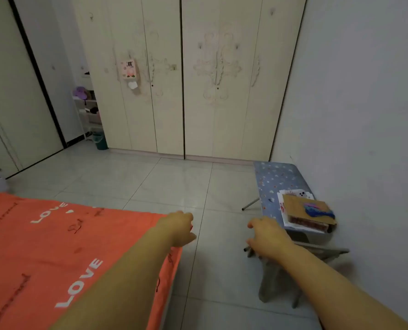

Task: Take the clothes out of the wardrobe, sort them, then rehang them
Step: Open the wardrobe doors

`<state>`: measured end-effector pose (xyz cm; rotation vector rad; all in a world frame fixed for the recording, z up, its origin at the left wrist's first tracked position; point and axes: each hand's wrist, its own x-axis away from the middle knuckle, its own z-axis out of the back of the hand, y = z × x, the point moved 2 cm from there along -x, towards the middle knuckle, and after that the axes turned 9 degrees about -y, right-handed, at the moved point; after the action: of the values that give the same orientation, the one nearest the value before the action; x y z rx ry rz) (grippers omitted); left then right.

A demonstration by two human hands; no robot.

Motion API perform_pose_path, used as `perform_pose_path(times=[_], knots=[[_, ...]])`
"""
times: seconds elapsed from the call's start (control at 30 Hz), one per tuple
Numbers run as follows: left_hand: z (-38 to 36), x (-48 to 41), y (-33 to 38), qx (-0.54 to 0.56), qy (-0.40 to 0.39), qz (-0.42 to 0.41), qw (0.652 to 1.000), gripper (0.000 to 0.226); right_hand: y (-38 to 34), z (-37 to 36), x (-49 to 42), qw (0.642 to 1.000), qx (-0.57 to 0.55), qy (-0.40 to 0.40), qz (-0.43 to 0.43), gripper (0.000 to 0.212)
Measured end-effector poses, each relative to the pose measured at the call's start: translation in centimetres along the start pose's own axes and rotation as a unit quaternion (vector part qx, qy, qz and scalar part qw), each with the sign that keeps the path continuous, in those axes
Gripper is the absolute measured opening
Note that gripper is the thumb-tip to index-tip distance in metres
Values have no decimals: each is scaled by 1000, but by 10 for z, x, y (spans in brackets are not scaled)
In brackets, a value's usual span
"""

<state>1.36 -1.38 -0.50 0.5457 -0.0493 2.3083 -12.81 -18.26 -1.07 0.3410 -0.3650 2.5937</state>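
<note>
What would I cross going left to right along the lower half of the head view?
Orange bedspread → left hand → right hand → stack of books on the blue folding table → white wall.

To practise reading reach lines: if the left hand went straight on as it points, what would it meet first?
The left hand would probably reach the closed wardrobe; nothing visible stands between.
</note>
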Motion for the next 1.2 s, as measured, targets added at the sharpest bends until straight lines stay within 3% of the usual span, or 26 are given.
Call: perform_pose_path(times=[0.13,0.37,0.53,1.2], knots=[[33,-58,-14,6,5,-6,1000,60,0,24,-61,1000,-13,3,-5,46],[104,-150,-38,-17,23,-21,999,57,-5,79,-162,999,5,21,-29,45],[123,-214,-46,-18,-8,-22,1000,57,6,94,-226,999,10,7,-39,44],[229,-502,-27,-9,-35,38,999,58,88,187,-544,998,41,-33,26,43]])
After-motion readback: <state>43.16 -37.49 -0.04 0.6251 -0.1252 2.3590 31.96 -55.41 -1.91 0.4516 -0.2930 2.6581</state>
